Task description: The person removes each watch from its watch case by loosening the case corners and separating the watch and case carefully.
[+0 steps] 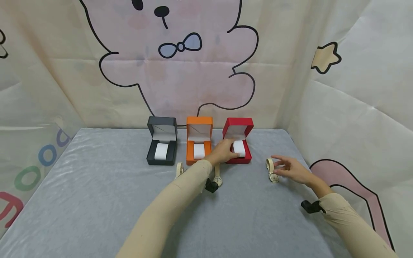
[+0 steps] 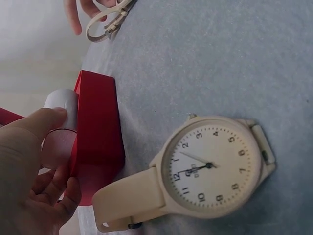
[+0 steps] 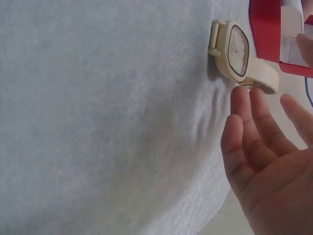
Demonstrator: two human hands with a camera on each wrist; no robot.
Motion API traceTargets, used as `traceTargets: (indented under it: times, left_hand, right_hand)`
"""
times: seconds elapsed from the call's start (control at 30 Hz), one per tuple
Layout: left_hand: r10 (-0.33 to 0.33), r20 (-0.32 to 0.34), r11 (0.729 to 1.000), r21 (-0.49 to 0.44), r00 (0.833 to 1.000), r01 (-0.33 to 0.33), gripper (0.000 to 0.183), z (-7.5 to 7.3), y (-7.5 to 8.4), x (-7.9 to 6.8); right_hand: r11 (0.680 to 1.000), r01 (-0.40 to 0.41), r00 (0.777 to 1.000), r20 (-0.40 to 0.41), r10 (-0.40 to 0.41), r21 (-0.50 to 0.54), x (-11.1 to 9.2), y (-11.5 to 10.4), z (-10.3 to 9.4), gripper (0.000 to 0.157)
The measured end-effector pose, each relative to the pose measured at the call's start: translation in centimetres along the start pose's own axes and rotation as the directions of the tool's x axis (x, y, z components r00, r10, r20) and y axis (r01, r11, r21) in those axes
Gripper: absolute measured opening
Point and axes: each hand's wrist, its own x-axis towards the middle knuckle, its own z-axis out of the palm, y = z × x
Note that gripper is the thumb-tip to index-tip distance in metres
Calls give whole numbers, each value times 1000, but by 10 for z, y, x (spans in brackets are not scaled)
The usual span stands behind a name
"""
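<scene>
My left hand [image 1: 223,152] is at the open red watch box [image 1: 238,159], its thumb on the white watch cushion [image 2: 66,105] and its fingers curled at the cushion's end. The cushion sits in the box. Close to my right hand [image 1: 292,170] stands a cream watch [image 1: 273,177], its strap closed into a loop. The right fingers [image 3: 261,117] are spread, with their tips right by that strap. Below my left wrist lies a second cream watch [image 2: 212,166] with a round face. A third cream watch [image 1: 179,169] is partly hidden behind the left forearm.
An orange watch box [image 1: 191,157] and a dark grey watch box [image 1: 171,157] stand open to the left of the red one, each with a white cushion. Grey cloth covers the table [image 1: 96,186]. Printed curtains [image 1: 277,89] hang behind and at the sides.
</scene>
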Motion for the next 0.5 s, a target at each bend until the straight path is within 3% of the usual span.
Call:
traceTargets:
  times: [0.5]
  left_hand:
    - [-11,-7,998,65,1000,12,62,2,4,-1]
  right_hand:
    - [1000,-7,1000,-4,7,-17,-1,-1,1,67]
